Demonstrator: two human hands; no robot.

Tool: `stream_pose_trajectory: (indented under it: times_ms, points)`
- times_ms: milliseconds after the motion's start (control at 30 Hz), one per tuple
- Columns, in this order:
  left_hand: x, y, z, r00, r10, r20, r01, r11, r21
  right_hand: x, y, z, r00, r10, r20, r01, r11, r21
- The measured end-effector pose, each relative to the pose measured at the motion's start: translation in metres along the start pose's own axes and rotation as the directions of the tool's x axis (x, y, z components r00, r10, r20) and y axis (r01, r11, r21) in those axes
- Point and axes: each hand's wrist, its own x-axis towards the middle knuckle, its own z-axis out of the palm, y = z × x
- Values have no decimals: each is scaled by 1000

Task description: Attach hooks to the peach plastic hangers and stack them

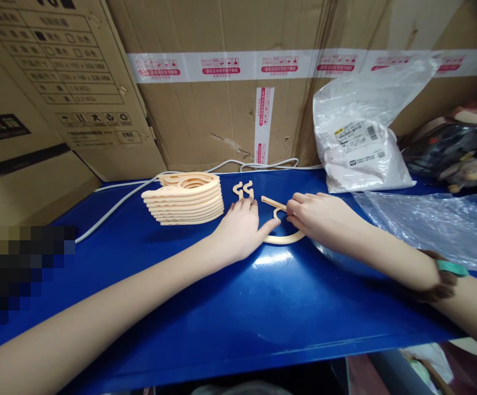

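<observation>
My left hand (240, 227) lies on the blue table with its fingers stretched out and thumb apart. Its fingertips touch the lower ends of two small beige plastic hooks (238, 190). The left thumb rests by a curved beige hanger piece (285, 239). My right hand (310, 214) has its fingers curled around beige plastic hanger parts, from which a straight slotted arm (271, 202) sticks out to the left. The right fingers hide how these parts join. Left of my hands stands a neat stack of beige plastic hangers (184, 200).
A white plastic bag with a label (357, 142) stands at the back right. Clear plastic film (436, 225) lies beside my right forearm. Large cardboard boxes (205, 115) wall the back and left. A white cable (114, 211) runs along the blue table (246, 318).
</observation>
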Motion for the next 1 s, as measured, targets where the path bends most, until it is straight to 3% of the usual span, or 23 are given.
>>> stream_pose_trajectory:
  times_ms: [167, 367, 533, 667, 833, 1000]
  points:
    - [-34, -2, -8, 991, 121, 52, -116, 989, -87, -1, -3, -1, 999, 37, 5, -37, 999, -16]
    - [-62, -5, -10, 976, 216, -24, -217, 974, -60, -1, -6, -1, 1000, 24, -13, -24, 1000, -12]
    - [-62, -9, -15, 960, 258, -113, -275, 943, -186, 0, -7, -1, 999, -32, -32, 32, 999, 5]
    - [-56, -17, -14, 947, 238, -215, -267, 956, -119, -1, -7, -1, 997, -53, -58, 54, 999, 6]
    - [-51, -27, -6, 969, 185, -165, -202, 975, -95, -1, -7, -1, 996, -76, -57, 76, 997, 8]
    - [-50, -29, -9, 968, 233, -92, -245, 960, -139, 0, -9, -4, 989, -95, -113, 95, 995, -2]
